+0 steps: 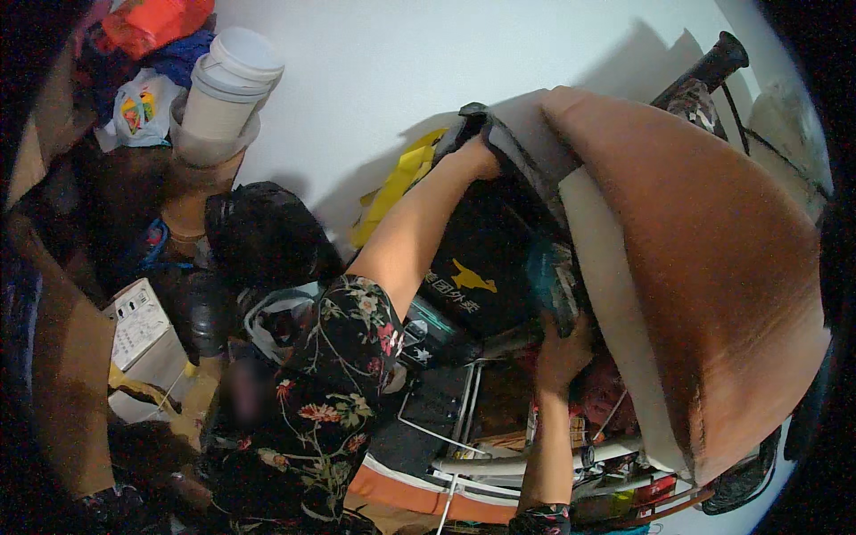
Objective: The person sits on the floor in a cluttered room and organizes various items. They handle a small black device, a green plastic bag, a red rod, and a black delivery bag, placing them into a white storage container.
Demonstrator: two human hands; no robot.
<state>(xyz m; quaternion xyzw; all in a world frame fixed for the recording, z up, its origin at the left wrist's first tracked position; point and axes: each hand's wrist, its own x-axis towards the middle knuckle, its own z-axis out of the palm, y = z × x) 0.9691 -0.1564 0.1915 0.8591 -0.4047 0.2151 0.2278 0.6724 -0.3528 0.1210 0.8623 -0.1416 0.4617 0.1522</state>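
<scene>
My left hand [483,159] reaches up to the edge of a dark grey fabric piece [528,137]; its fingers are hidden behind the fabric. Lower right, my right hand [565,351] holds a bluish, shiny packet [554,277], blurred and partly in shadow. Between my arms lies a black bag [491,294] bearing a yellow animal emblem and white writing. A large brown panel [695,234] with a pale edge slants over the right side, beside my right hand. Below the black bag, a dark box with turquoise lines [431,328] is partly covered by my left forearm.
White lidded buckets [231,93] are stacked at the upper left beside a printed plastic bag [140,107]. A black bag [267,234] and a cardboard carton [150,328] lie lower. Yellow material [401,187] rests near the wall. A white metal frame [468,401] crosses below my hands.
</scene>
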